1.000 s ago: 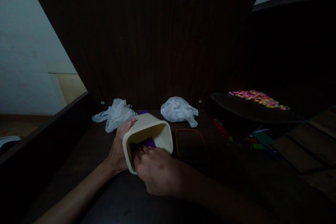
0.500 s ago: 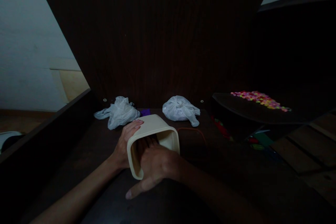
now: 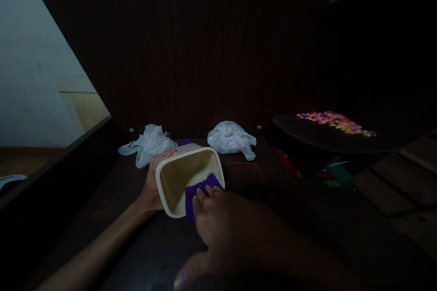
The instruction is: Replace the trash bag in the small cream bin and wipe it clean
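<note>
A cream plastic tub (image 3: 177,177) lies tilted on its side on the dark table, its mouth turned toward me. My left hand (image 3: 153,186) grips its left wall, fingers over the top edge. My right hand (image 3: 225,223) presses a purple cloth (image 3: 200,188) against the tub's near rim with its fingertips, thumb stretched toward me. Part of the cloth hangs over the rim; the rest is under my fingers.
Two knotted white plastic bags (image 3: 148,144) (image 3: 230,138) lie at the back against a dark wooden panel. A dark lid with an orange rim (image 3: 245,178) sits right of the tub. Coloured beads (image 3: 332,120) cover a dark tray at the right.
My right hand came out of the tub, drawing the purple cloth to the rim. The tub's mouth now faces me more openly. My left hand kept its grip.
</note>
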Demonstrator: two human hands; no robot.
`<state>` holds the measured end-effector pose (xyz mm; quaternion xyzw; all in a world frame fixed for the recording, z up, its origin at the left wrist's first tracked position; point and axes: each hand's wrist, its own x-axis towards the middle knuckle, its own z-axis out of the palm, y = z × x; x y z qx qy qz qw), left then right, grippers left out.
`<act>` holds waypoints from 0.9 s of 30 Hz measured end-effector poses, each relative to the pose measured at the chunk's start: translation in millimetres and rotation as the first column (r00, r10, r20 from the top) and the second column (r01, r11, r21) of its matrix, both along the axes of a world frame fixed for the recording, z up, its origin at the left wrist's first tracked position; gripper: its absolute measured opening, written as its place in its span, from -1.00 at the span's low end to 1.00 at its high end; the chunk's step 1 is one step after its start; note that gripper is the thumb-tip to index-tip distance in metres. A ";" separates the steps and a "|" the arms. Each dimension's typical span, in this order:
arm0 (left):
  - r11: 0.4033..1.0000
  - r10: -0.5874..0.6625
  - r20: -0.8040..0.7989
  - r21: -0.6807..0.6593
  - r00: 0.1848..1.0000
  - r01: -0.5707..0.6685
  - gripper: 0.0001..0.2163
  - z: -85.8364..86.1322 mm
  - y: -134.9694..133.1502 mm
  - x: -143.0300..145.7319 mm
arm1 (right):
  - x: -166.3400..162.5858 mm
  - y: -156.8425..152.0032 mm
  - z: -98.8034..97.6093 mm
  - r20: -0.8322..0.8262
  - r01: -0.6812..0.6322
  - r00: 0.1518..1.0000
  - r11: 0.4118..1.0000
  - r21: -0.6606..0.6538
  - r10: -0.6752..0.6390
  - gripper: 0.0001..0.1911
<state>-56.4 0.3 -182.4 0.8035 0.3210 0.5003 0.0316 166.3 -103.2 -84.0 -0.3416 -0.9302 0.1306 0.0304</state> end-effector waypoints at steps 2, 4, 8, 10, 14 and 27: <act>0.997 -0.055 -0.016 0.060 0.998 0.056 -0.17 5.3 -1.8 2.9 | 5.7 6.9 5.2 -0.025 0.016 1.000 1.000 -0.014 -0.016 -0.18; 0.990 -0.080 -0.036 0.111 0.996 0.084 -0.16 10.3 -3.6 5.6 | 4.8 17.1 6.5 -0.003 0.007 1.000 1.000 -0.031 -0.007 -0.14; 0.986 -0.076 -0.058 0.143 0.995 0.083 -0.16 14.5 -5.8 8.1 | -13.6 37.3 3.4 0.192 0.035 0.981 0.989 -0.146 -0.007 -0.11; 0.987 -0.059 -0.077 0.143 0.995 0.070 -0.17 13.2 -6.3 7.5 | -25.0 44.6 1.8 0.249 0.091 0.967 0.982 -0.165 -0.047 0.05; 0.990 -0.044 -0.097 0.127 0.994 0.057 -0.24 8.1 -6.1 5.4 | -41.7 53.5 -0.4 0.276 0.094 0.960 0.982 -0.163 -0.046 0.33; 0.977 -0.104 -0.093 0.178 0.990 0.119 -0.35 15.6 -9.0 7.7 | -49.1 3.7 18.0 0.230 0.133 0.968 0.981 -0.142 -0.098 -0.34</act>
